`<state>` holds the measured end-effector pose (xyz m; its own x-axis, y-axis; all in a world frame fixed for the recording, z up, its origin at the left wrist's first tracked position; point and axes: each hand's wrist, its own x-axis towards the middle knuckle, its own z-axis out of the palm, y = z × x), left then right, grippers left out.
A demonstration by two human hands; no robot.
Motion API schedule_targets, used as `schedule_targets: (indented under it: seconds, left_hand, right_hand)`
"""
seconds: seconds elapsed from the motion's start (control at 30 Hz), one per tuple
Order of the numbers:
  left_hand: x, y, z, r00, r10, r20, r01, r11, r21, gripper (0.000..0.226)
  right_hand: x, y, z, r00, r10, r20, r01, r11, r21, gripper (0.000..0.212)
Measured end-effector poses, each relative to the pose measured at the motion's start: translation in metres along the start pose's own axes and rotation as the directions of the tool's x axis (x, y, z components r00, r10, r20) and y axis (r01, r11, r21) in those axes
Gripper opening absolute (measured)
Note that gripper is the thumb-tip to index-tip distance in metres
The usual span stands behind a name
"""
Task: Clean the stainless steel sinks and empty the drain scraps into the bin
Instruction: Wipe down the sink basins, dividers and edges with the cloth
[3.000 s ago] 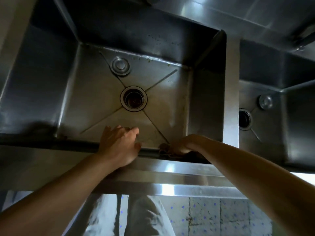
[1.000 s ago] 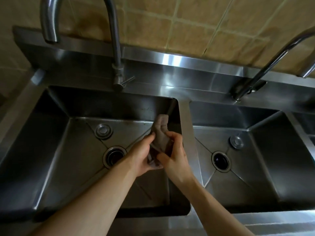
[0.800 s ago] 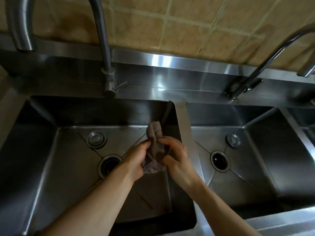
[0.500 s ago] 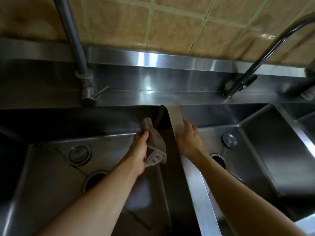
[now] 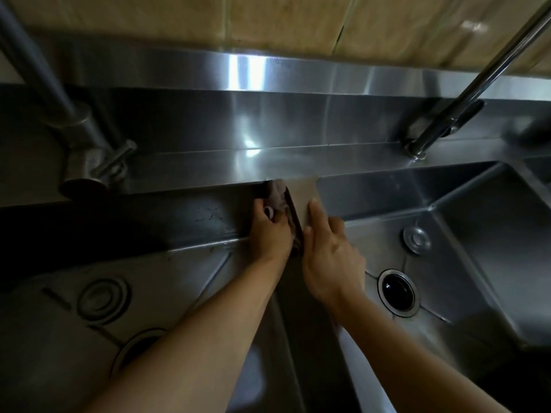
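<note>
Two stainless steel sinks sit side by side, the left sink (image 5: 185,281) and the right sink (image 5: 465,222), parted by a narrow steel divider (image 5: 301,192). My left hand (image 5: 269,231) grips a brownish-grey cloth (image 5: 277,198) and holds it against the far right corner of the left sink, just under the rim. My right hand (image 5: 331,254) rests on the divider with its fingers laid out straight. The left sink's drain (image 5: 134,353) shows dimly at the lower left. The right sink's drain (image 5: 398,292) is an open dark hole.
A left faucet (image 5: 80,129) and a right faucet (image 5: 465,96) rise from the back ledge (image 5: 268,162) under a tan tiled wall (image 5: 268,22). A round plug (image 5: 416,238) lies in the right sink and another round plug (image 5: 103,296) in the left.
The cloth left both hands' joint grip and stays in my left hand, which carried it up to the sink's far corner. My right hand moved onto the divider. The view leaned closer.
</note>
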<state>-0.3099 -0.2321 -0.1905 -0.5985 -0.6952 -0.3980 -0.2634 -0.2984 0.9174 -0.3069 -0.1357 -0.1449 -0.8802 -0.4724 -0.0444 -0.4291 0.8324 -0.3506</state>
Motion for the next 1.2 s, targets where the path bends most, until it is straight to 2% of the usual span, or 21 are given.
schedule_targets:
  seconds: [0.1, 0.23, 0.33, 0.4, 0.5, 0.6, 0.7, 0.77, 0.9, 1.0, 1.07, 1.13, 1.2]
  left_hand:
    - [0.013, -0.017, 0.005, 0.999, -0.005, -0.052, 0.006, 1.0, 0.012, 0.014]
    - [0.028, -0.048, 0.008, 0.992, -0.1, -0.077, 0.1, 0.995, 0.008, 0.017]
    - [0.038, -0.074, 0.006, 0.981, -0.187, -0.053, 0.193, 0.97, 0.148, 0.036]
    - [0.043, -0.088, 0.004, 0.969, -0.237, -0.067, 0.246, 0.95, 0.193, 0.039]
    - [0.049, -0.096, 0.002, 0.973, -0.224, -0.059, 0.232, 0.934, 0.271, 0.039]
    - [0.049, -0.09, 0.001, 0.965, -0.26, -0.03, 0.26, 0.94, 0.22, 0.035]
    - [0.025, -0.077, 0.0, 0.979, -0.203, 0.022, 0.203, 0.979, 0.006, 0.017]
    - [-0.001, -0.06, -0.004, 0.989, -0.128, 0.072, 0.134, 0.988, -0.08, 0.015]
    - [-0.041, -0.034, -0.012, 0.989, 0.027, 0.144, -0.014, 0.996, -0.091, 0.012]
    - [-0.057, -0.029, -0.014, 0.987, 0.042, 0.158, -0.036, 0.999, -0.039, 0.012]
    - [-0.058, -0.032, -0.012, 0.989, 0.052, 0.136, -0.051, 0.999, -0.009, 0.012]
    - [-0.051, -0.044, -0.007, 0.995, 0.008, 0.101, -0.008, 1.0, -0.002, 0.018]
    - [-0.04, -0.061, -0.002, 0.994, -0.095, 0.063, 0.094, 0.995, 0.02, 0.036]
  right_hand:
    - [0.0, 0.001, 0.001, 1.0, 0.005, -0.005, -0.005, 1.0, -0.01, 0.049]
    - [0.001, 0.002, 0.002, 1.0, 0.009, 0.0, -0.009, 1.0, -0.02, 0.05]
    - [0.0, 0.003, 0.003, 1.0, 0.027, -0.002, -0.027, 0.999, -0.045, 0.05]
    - [0.0, 0.004, 0.004, 0.999, 0.035, -0.007, -0.035, 0.997, -0.07, 0.05]
    - [0.001, 0.004, 0.004, 1.0, 0.017, -0.023, -0.019, 0.997, -0.073, 0.05]
    - [0.004, 0.004, 0.004, 1.0, 0.019, -0.012, -0.019, 0.998, -0.053, 0.05]
    - [0.002, 0.004, 0.003, 0.999, 0.038, 0.008, -0.038, 0.999, -0.035, 0.049]
    - [0.002, 0.004, 0.001, 0.998, 0.055, 0.019, -0.054, 0.998, -0.007, 0.049]
    - [0.0, 0.0, -0.003, 0.995, 0.073, 0.061, -0.079, 0.992, 0.095, 0.064]
    - [0.001, 0.006, -0.016, 0.987, 0.042, 0.157, -0.074, 0.976, 0.203, 0.051]
    - [-0.003, 0.018, -0.025, 0.961, 0.013, 0.277, -0.054, 0.989, 0.141, 0.05]
    - [-0.01, 0.027, -0.024, 0.95, -0.005, 0.311, -0.031, 0.993, 0.11, 0.049]
    - [-0.018, 0.032, -0.016, 0.968, -0.02, 0.25, -0.023, 0.985, 0.168, 0.048]
